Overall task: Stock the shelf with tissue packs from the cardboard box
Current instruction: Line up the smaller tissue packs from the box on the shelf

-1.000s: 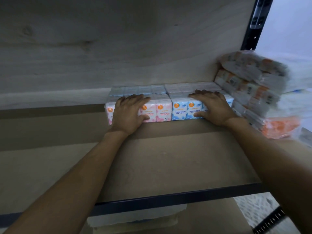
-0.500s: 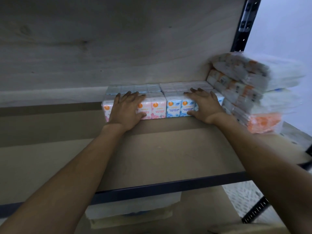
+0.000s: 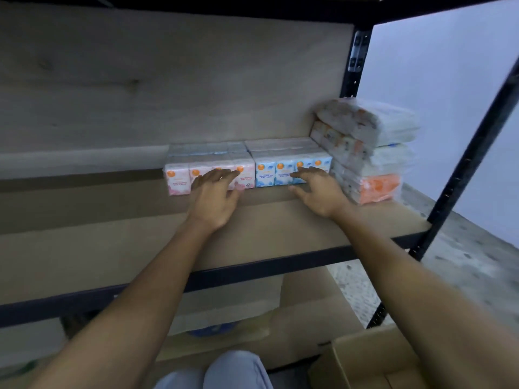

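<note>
A pink tissue multipack (image 3: 179, 178) and a blue tissue multipack (image 3: 273, 174) stand side by side at the back of the wooden shelf (image 3: 140, 248). My left hand (image 3: 216, 197) hovers just in front of the pink pack with straight fingers, holding nothing. In front of the blue pack my right hand (image 3: 317, 189) is also open, fingertips near the pack's face. A corner of the cardboard box (image 3: 365, 357) shows at the bottom right.
A stack of larger wrapped tissue bundles (image 3: 373, 153) stands at the shelf's right end beside the black upright post (image 3: 460, 169). The shelf's black front rail (image 3: 252, 272) runs below my arms. More wrapped goods (image 3: 213, 324) lie on the level beneath. My knees show at the bottom.
Both hands have lifted off the tops of the packs and drawn back toward me. The view has pulled back and down, so the cardboard box and lower level come into sight.
</note>
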Demonstrator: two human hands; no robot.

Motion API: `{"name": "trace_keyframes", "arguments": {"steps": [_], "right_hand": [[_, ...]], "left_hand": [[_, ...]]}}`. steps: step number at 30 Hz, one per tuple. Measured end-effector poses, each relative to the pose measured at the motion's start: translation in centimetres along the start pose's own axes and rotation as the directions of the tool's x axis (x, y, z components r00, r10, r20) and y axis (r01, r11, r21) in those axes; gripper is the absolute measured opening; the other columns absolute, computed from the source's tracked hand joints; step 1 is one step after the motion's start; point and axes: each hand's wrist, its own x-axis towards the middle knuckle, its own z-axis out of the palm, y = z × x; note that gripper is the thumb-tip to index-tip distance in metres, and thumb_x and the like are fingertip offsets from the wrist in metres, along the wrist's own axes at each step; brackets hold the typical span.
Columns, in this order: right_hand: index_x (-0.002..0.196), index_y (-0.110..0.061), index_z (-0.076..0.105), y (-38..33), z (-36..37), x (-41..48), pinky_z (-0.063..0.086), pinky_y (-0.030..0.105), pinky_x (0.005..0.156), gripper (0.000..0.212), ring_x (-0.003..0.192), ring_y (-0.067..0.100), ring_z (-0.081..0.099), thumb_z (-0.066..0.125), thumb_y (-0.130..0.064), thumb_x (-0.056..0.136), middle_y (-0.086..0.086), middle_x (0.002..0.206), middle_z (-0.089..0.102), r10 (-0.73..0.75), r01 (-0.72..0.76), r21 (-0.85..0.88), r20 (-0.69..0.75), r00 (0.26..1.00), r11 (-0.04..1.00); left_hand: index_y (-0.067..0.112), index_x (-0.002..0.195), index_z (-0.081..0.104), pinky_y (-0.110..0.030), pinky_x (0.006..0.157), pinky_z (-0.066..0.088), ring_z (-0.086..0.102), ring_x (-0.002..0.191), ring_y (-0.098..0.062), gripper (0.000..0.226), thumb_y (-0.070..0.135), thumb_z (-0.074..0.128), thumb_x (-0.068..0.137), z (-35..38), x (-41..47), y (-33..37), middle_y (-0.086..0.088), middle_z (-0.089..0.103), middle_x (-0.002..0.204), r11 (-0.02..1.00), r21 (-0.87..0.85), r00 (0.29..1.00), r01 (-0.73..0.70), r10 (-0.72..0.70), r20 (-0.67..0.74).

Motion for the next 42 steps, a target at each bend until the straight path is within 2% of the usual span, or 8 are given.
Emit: {"name": "trace_keyframes", "arguments": {"steps": [4, 9, 13, 18, 26, 32, 37, 42], "right_hand": [[0.129, -0.022, 0.056, -0.5, -1.4, -4.6, 0.032, 0.047, 0.111, 0.044, 0.134, 0.024, 0.040, 0.051, -0.045, 0.092, 0.004, 0.144, 0.047, 0.042, -0.042, 0.005, 0.008, 0.999, 0.999], [0.127, -0.019, 0.059, -0.7, -3.9, -11.7, 0.027, 0.036, 0.113, 0.039, 0.135, 0.021, 0.039, 0.050, -0.039, 0.095, 0.003, 0.145, 0.047, 0.092, -0.089, 0.070, -0.047, 0.995, 0.994], [0.129, -0.021, 0.057, 0.6, -5.7, -17.3, 0.031, 0.041, 0.111, 0.040, 0.134, 0.022, 0.041, 0.049, -0.040, 0.095, 0.002, 0.143, 0.049, 0.158, -0.155, 0.042, -0.075, 0.985, 0.987], [0.123, -0.023, 0.061, 4.1, -6.1, -24.4, 0.037, 0.038, 0.106, 0.037, 0.130, 0.019, 0.045, 0.048, -0.042, 0.094, 0.000, 0.136, 0.056, 0.209, -0.210, 0.002, -0.127, 0.970, 0.978], [0.123, -0.020, 0.061, 10.7, -1.1, -34.0, 0.036, 0.036, 0.107, 0.033, 0.128, 0.023, 0.048, 0.056, -0.032, 0.092, 0.006, 0.136, 0.056, 0.373, -0.372, -0.032, 0.079, 0.924, 0.928], [0.127, -0.022, 0.057, 14.8, 4.5, -39.3, 0.037, 0.039, 0.108, 0.040, 0.132, 0.021, 0.042, 0.058, -0.036, 0.089, 0.003, 0.140, 0.051, 0.471, -0.455, -0.132, 0.336, 0.815, 0.881], [0.130, -0.021, 0.054, 17.0, 8.1, -41.9, 0.036, 0.036, 0.108, 0.048, 0.132, 0.023, 0.041, 0.062, -0.035, 0.085, 0.003, 0.140, 0.051, 0.457, -0.436, -0.172, 0.526, 0.717, 0.883], [0.135, -0.019, 0.049, 18.0, 10.9, -43.4, 0.038, 0.033, 0.102, 0.056, 0.129, 0.022, 0.042, 0.063, -0.036, 0.083, 0.001, 0.139, 0.051, 0.440, -0.448, -0.174, 0.666, 0.602, 0.877]], "left_hand": [[0.022, 0.137, 0.049, -0.039, 0.110, 0.022, 0.038, 0.133, -0.025, 0.043, 0.038, 0.044, 0.098, -0.6, -2.8, 3.6, -0.004, 0.049, 0.142, 0.997, -0.075, 0.999, -0.021, 0.024, 0.033], [0.025, 0.138, 0.047, -0.036, 0.111, 0.020, 0.035, 0.135, -0.019, 0.043, 0.040, 0.042, 0.098, -0.8, -6.6, 9.1, 0.000, 0.047, 0.143, 0.979, -0.163, 0.991, -0.119, 0.128, 0.041], [0.028, 0.136, 0.050, -0.037, 0.109, 0.023, 0.036, 0.133, -0.018, 0.041, 0.041, 0.042, 0.098, 0.1, -9.7, 14.1, 0.004, 0.049, 0.141, 0.947, -0.247, 0.974, -0.205, 0.221, 0.039], [0.028, 0.135, 0.051, -0.033, 0.108, 0.021, 0.037, 0.132, -0.016, 0.040, 0.041, 0.044, 0.097, 3.3, -14.0, 19.7, 0.006, 0.050, 0.138, 0.910, -0.328, 0.947, -0.255, 0.303, 0.104], [0.026, 0.139, 0.045, -0.035, 0.108, 0.026, 0.038, 0.131, -0.017, 0.044, 0.040, 0.043, 0.097, 11.3, -21.4, 24.7, 0.002, 0.048, 0.141, 0.895, -0.405, 0.848, -0.186, 0.354, 0.394], [0.023, 0.143, 0.037, -0.044, 0.110, 0.030, 0.037, 0.135, -0.027, 0.054, 0.048, 0.042, 0.096, 16.8, -25.0, 26.3, -0.006, 0.040, 0.148, 0.973, -0.224, 0.632, -0.050, 0.204, 0.747], [0.020, 0.146, 0.032, -0.046, 0.112, 0.028, 0.030, 0.139, -0.032, 0.059, 0.047, 0.043, 0.095, 20.4, -26.1, 27.6, -0.012, 0.031, 0.152, 0.990, -0.135, 0.360, -0.045, 0.142, 0.922], [0.018, 0.149, 0.027, -0.044, 0.110, 0.028, 0.026, 0.141, -0.031, 0.063, 0.042, 0.049, 0.094, 23.0, -27.5, 28.4, -0.010, 0.024, 0.156, 0.997, -0.077, 0.127, 0.025, 0.074, 0.989]]}}
